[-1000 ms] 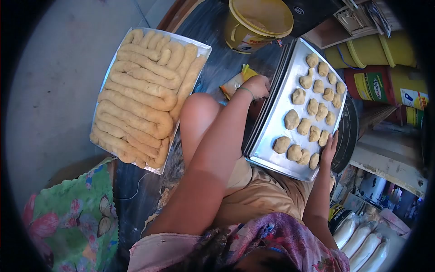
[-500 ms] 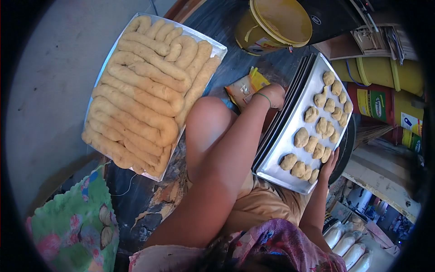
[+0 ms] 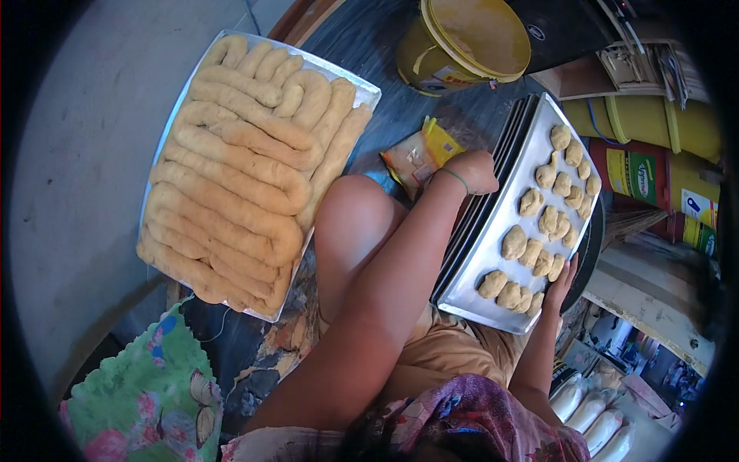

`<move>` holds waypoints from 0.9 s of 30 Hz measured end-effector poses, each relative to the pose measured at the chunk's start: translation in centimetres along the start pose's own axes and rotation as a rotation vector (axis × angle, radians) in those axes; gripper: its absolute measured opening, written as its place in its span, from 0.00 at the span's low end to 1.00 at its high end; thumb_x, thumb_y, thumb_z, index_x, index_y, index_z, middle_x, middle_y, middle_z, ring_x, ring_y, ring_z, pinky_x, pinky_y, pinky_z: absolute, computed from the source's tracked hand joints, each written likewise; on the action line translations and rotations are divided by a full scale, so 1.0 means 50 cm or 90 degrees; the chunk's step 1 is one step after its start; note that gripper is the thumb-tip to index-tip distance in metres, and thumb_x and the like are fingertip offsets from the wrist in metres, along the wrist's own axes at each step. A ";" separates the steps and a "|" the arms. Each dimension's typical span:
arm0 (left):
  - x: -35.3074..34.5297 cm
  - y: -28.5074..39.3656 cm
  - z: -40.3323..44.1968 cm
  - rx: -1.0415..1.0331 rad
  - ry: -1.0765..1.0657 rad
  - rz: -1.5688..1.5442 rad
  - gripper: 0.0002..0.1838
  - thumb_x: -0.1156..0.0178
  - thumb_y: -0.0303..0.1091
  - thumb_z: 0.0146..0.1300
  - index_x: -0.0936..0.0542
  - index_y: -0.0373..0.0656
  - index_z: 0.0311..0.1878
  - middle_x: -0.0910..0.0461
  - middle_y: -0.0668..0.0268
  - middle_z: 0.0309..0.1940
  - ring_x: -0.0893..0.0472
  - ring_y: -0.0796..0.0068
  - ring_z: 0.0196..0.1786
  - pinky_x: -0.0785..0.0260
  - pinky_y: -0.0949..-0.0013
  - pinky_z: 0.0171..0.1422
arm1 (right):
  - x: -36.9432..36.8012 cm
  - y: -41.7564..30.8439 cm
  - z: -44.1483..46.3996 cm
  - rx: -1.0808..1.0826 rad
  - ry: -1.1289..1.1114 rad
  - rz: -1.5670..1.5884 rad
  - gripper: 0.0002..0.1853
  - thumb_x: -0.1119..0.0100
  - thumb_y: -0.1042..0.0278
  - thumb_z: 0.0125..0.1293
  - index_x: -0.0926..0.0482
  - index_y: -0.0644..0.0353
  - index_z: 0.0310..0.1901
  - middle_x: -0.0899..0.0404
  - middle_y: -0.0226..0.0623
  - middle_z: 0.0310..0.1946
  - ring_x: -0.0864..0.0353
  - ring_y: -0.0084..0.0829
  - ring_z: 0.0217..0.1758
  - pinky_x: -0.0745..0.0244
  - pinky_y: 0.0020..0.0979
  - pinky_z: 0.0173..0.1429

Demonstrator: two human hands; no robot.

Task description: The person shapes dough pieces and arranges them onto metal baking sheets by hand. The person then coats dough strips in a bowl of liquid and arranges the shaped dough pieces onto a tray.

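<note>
My left hand [image 3: 477, 172] is closed at the left edge of a stack of metal trays; its fingertips are hidden. My right hand [image 3: 562, 285] holds the right edge of the top tray [image 3: 471, 299], fingers along the rim and palm out of sight. Several rough dough pieces [image 3: 514, 242] lie in rows on this tray, which rests tilted near my lap. On the left, another metal tray [image 3: 362, 88] is covered with long folded ropes of dough [image 3: 239, 173]. A yellow and clear packet [image 3: 419, 158] lies beside my left wrist.
A yellow bucket [image 3: 462, 42] stands beyond the packet. More yellow and red buckets [image 3: 635, 173] line the right side by a wooden shelf [image 3: 577, 79]. Green floral cloth [image 3: 150, 393] lies at lower left, and long wrapped plastic packs [image 3: 593, 420] are at lower right.
The view has shifted, so the tray stack appears farther right and lower. My left hand has risen slightly along the stack's edge. My right hand stays at the top tray's rim.
</note>
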State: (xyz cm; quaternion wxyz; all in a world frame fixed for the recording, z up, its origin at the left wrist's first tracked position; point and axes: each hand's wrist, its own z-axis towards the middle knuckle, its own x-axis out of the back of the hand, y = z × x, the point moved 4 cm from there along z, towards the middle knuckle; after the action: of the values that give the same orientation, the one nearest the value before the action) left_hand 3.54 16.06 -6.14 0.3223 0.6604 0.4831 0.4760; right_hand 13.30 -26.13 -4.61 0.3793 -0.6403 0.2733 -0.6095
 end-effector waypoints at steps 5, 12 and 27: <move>0.003 -0.003 0.000 0.010 0.034 -0.011 0.20 0.42 0.37 0.53 0.17 0.30 0.44 0.19 0.40 0.46 0.18 0.46 0.51 0.27 0.57 0.59 | 0.008 0.020 0.009 0.010 -0.010 -0.036 0.31 0.55 0.53 0.77 0.45 0.62 0.74 0.43 0.45 0.73 0.41 0.35 0.73 0.47 0.34 0.75; 0.002 -0.006 -0.006 0.013 0.078 -0.063 0.21 0.43 0.43 0.57 0.17 0.30 0.39 0.18 0.43 0.39 0.17 0.48 0.46 0.28 0.57 0.54 | -0.002 0.009 0.006 0.039 0.009 -0.083 0.31 0.54 0.54 0.77 0.43 0.63 0.74 0.41 0.48 0.73 0.40 0.39 0.74 0.47 0.35 0.75; -0.052 0.057 -0.091 -0.066 0.216 0.008 0.23 0.48 0.33 0.67 0.26 0.35 0.63 0.19 0.47 0.52 0.19 0.58 0.56 0.29 0.62 0.60 | 0.032 -0.040 -0.064 -0.052 -0.234 0.124 0.47 0.49 0.46 0.72 0.66 0.60 0.77 0.63 0.50 0.79 0.62 0.41 0.82 0.61 0.35 0.80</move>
State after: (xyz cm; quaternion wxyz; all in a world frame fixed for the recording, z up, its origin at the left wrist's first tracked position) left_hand 0.02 12.52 -2.89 0.2665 0.5564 0.5012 0.6068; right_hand 10.07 -26.81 -2.15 0.4537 -0.7259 0.2843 -0.4317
